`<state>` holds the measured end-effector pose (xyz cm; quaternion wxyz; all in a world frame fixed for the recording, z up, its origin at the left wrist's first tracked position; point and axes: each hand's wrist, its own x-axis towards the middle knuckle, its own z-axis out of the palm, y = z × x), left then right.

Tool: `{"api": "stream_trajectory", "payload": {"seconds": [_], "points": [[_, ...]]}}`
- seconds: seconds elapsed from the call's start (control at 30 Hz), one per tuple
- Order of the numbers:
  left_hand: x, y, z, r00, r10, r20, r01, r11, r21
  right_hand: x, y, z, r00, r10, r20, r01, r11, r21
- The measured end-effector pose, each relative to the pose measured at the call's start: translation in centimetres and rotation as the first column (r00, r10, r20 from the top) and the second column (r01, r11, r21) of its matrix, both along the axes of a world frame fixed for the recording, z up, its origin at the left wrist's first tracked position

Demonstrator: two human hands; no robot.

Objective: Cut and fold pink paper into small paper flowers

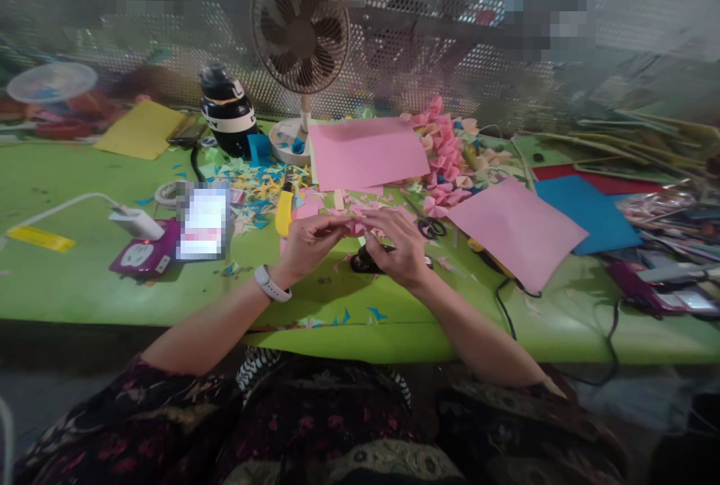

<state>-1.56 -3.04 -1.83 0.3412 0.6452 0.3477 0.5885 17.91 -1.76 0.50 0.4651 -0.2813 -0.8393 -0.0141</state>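
Both my hands meet over the middle of the green table point(84, 275). My left hand point(307, 245), with a white watch on its wrist, and my right hand point(397, 245) pinch a small folded pink paper piece point(355, 226) between their fingertips. Black-handled scissors point(430, 226) lie just right of my right hand. A yellow utility knife point(284, 211) lies just left of my left hand. A dark object sits on the table under my right hand; I cannot make it out.
Pink sheets point(365, 151) point(514, 230), a blue sheet point(588, 211) and a yellow sheet point(140, 129) lie around. A pile of pink folded flowers point(447, 151), coloured paper scraps point(259, 185), a desk fan point(301, 35), a black helmet point(228, 110), a phone point(202, 223) and a white charger point(135, 221) stand nearby.
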Motion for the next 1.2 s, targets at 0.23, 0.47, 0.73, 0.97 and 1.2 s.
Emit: {"api": "stream_trajectory", "payload": {"seconds": [0.23, 0.47, 0.73, 0.97, 1.2], "points": [[0.5, -0.2, 0.5, 0.984, -0.037, 0.172, 0.082, 0.962, -0.260, 0.2, 0.0, 0.2, 0.996, -0.035, 0.088, 0.023, 0.991, 0.131], [0.5, -0.2, 0.8, 0.980, -0.044, 0.194, 0.116, 0.920, -0.374, 0.5, 0.0, 0.2, 0.980, -0.066, 0.189, 0.044, 0.992, 0.119], [0.3, -0.1, 0.7, 0.988, -0.029, 0.155, 0.081, 0.934, -0.348, 0.5, 0.2, 0.1, 0.964, -0.114, 0.238, 0.061, 0.973, 0.222], [0.2, -0.1, 0.5, 0.995, -0.062, 0.084, 0.078, 0.976, -0.204, 0.2, 0.0, -0.1, 0.972, -0.109, 0.207, 0.074, 0.983, 0.169], [0.2, -0.7, 1.5, 0.996, -0.066, 0.062, 0.075, 0.984, -0.160, 0.4, 0.4, -0.2, 0.995, -0.061, 0.076, 0.058, 0.997, 0.043]]}}
